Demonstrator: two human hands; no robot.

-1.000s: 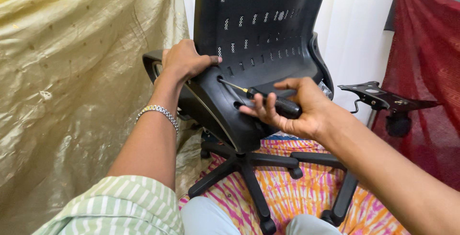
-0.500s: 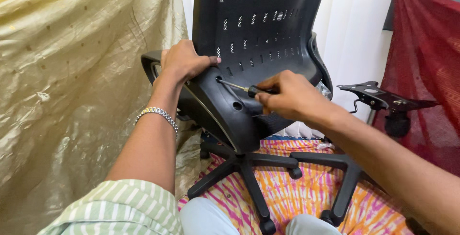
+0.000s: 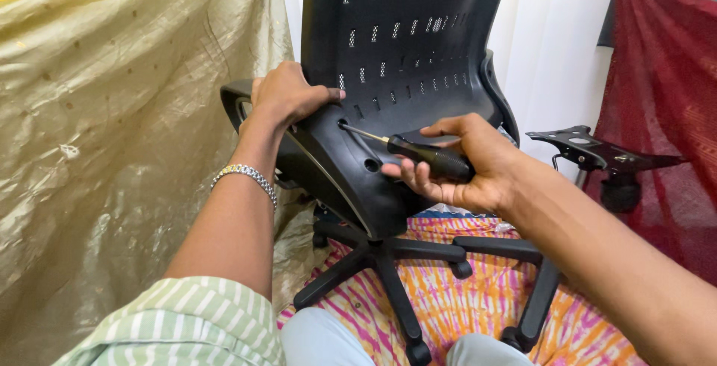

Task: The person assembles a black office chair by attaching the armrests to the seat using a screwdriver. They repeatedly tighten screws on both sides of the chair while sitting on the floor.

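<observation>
Screwdriver (image 3: 418, 153) is being gripped in the right hand (image 3: 470, 164), its tip sitting in a screw hole (image 3: 343, 122) on the black chair back (image 3: 403, 45), while the left hand (image 3: 287, 95) is clasping the shell's edge to steady it; turning squarely looks the next need.

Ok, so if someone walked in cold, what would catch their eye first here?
Most likely the black office chair at centre, seen from behind with its perforated back. The right hand holds a black-handled screwdriver, its tip in a hole on the chair's lower back, while the left hand grips the chair's edge. Below, the star base stands on a vivid pink and orange cloth.
</observation>
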